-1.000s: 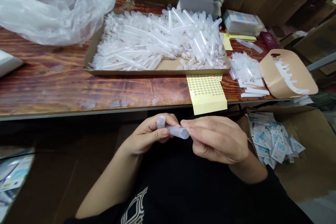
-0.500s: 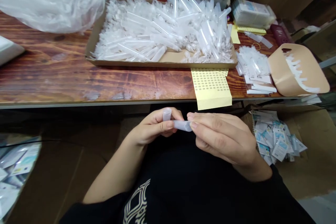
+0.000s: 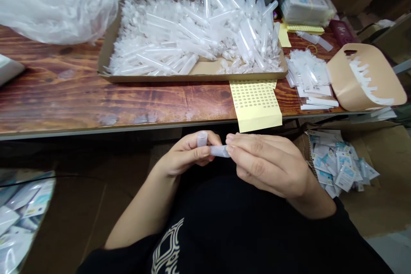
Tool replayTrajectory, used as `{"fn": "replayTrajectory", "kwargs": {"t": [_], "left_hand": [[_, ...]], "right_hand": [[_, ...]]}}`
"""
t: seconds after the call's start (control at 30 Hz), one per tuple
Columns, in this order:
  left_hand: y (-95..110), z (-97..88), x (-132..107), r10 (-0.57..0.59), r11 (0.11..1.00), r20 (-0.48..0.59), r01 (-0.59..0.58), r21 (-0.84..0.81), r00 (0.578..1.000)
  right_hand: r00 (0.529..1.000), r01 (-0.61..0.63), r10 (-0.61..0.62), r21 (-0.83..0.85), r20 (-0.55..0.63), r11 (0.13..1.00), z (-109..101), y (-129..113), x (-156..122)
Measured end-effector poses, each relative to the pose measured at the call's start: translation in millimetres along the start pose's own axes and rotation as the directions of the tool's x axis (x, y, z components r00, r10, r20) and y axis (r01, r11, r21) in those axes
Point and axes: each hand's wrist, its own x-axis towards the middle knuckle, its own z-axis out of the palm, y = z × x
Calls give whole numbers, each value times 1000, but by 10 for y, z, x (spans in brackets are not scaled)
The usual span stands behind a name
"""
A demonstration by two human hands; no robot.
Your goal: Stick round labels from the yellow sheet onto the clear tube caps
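Both hands meet over my lap, just below the table edge. My left hand pinches a small clear plastic tube with its open cap sticking up above the fingers. My right hand grips the tube's other end with thumb and forefinger. A yellow sticker sheet with rows of small dots hangs over the table edge right above my hands. Behind it a shallow cardboard tray is heaped with many clear tubes.
A crumpled clear plastic bag lies at the table's far left. Small packets and a tan paper liner lie at the right. A cardboard box of printed sachets stands lower right; more sachets are at lower left.
My hands rose slightly toward the table edge while holding the tube. My right fingers slid closer along it toward the left hand, so less of the tube shows.
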Motion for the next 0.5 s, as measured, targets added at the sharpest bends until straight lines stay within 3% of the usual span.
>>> {"fn": "replayTrajectory", "kwargs": {"t": [0.17,0.3,0.4,0.5], "left_hand": [[-33,-52,4,-29,999,6,29,-27,1000],[-47,-66,16,-61,997,-1,61,-52,998],[-46,-59,34,-81,995,-2,80,-58,997],[-44,-46,46,-87,994,10,88,-58,996]], "right_hand": [[999,38,-37,15,-25,999,72,74,-43],[991,50,-49,0,-126,999,210,111,-56],[975,26,-20,24,-223,999,326,122,-66],[951,-21,68,156,-302,987,412,119,-78]]}}
